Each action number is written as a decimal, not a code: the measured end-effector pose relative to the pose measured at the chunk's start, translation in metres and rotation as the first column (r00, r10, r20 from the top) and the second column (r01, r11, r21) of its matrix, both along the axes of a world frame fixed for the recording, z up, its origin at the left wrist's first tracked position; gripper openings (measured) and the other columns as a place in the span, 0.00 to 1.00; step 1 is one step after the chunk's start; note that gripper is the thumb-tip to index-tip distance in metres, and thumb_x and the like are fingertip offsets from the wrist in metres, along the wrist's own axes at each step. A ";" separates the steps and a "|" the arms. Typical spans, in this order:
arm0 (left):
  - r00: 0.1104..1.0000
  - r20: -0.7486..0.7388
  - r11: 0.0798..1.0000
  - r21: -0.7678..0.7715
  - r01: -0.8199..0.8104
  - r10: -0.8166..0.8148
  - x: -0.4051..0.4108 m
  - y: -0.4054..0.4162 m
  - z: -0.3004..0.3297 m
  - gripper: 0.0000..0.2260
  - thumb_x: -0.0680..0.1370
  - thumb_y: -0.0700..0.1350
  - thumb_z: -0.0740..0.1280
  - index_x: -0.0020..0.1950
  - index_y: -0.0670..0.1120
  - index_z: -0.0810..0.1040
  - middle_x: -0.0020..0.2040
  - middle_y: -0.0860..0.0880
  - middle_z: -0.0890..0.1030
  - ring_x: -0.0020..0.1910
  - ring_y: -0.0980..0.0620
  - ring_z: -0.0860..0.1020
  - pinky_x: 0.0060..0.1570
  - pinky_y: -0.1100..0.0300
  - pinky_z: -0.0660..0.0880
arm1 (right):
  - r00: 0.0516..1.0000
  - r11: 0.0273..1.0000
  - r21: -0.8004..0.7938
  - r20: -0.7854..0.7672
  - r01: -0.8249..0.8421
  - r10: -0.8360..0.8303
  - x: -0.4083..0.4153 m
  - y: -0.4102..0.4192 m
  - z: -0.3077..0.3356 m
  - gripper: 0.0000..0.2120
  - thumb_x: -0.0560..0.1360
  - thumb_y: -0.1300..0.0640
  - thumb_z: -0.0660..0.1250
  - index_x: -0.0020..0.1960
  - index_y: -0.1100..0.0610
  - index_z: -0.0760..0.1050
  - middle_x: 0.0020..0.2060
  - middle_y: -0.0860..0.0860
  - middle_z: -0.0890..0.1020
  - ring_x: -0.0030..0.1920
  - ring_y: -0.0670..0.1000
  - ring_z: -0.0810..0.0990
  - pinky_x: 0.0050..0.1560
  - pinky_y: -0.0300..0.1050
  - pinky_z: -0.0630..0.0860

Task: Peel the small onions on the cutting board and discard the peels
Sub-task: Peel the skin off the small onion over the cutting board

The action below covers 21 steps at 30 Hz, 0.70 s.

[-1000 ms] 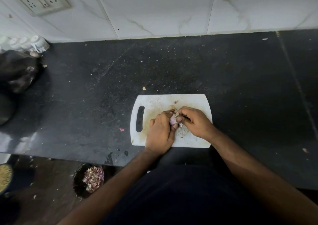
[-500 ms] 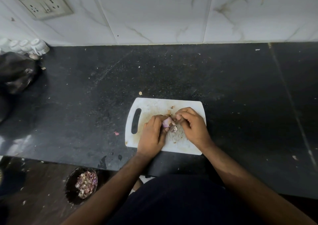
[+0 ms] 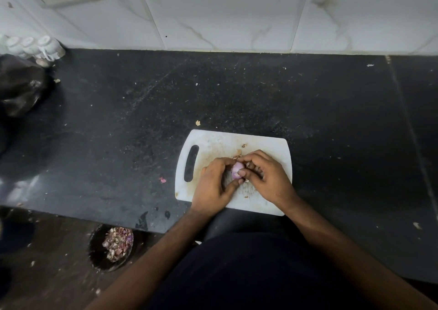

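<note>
A small pale-purple onion is held just above the white cutting board, near its middle. My left hand grips the onion from the left with curled fingers. My right hand pinches it from the right, thumb tip on its front and fingers over its top. Brown peel scraps lie on the board just behind my fingers. Most of the onion is hidden by both hands.
A dark round bin with purple-brown peels sits on the floor below the counter edge, left of me. A black bag and white cups stand at the far left. Loose peel bits dot the black counter.
Both hands stay on the onion over the board. My right thumb has come onto the onion's front, and more of its purple surface shows. The camera tilted slightly.
</note>
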<state>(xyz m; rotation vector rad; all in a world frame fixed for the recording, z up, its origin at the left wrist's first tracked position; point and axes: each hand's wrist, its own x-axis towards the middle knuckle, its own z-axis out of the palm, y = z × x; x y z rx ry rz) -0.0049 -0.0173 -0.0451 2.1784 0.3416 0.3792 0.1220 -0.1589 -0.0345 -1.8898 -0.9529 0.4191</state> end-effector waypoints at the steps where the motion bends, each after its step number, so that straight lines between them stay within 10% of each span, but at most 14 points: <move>1: 1.000 -0.008 1.000 -0.009 -0.003 0.003 0.001 0.001 -0.001 0.17 0.78 0.50 0.74 0.63 0.46 0.75 0.57 0.53 0.81 0.55 0.52 0.80 0.54 0.48 0.77 | 1.000 1.000 0.005 -0.012 -0.007 0.007 0.001 0.000 0.000 0.12 0.76 0.57 0.75 0.59 0.53 0.82 0.52 0.45 0.82 0.54 0.44 0.81 0.56 0.33 0.75; 9: 1.000 -0.007 1.000 -0.010 -0.011 0.011 0.003 0.002 0.000 0.22 0.78 0.48 0.74 0.71 0.50 0.75 0.63 0.57 0.81 0.61 0.56 0.79 0.62 0.52 0.76 | 0.997 0.999 0.018 -0.075 -0.034 0.035 0.005 -0.002 -0.001 0.13 0.78 0.60 0.72 0.62 0.56 0.83 0.53 0.46 0.83 0.56 0.45 0.82 0.59 0.38 0.77; 15: 0.999 -0.014 0.997 -0.066 -0.043 0.042 0.004 0.002 0.002 0.13 0.76 0.46 0.77 0.57 0.46 0.80 0.52 0.55 0.84 0.52 0.62 0.80 0.54 0.65 0.74 | 0.998 0.997 0.062 -0.058 -0.034 0.038 0.004 -0.004 -0.001 0.14 0.78 0.64 0.71 0.63 0.57 0.83 0.53 0.47 0.84 0.57 0.44 0.82 0.60 0.38 0.77; 21: 0.998 0.005 0.984 -0.170 -0.057 0.059 0.002 0.002 0.001 0.14 0.74 0.47 0.79 0.53 0.50 0.77 0.54 0.55 0.83 0.55 0.50 0.82 0.55 0.47 0.79 | 1.000 0.998 0.058 -0.020 0.025 -0.024 -0.001 -0.003 0.001 0.10 0.77 0.63 0.73 0.57 0.56 0.85 0.50 0.47 0.85 0.53 0.44 0.83 0.57 0.41 0.79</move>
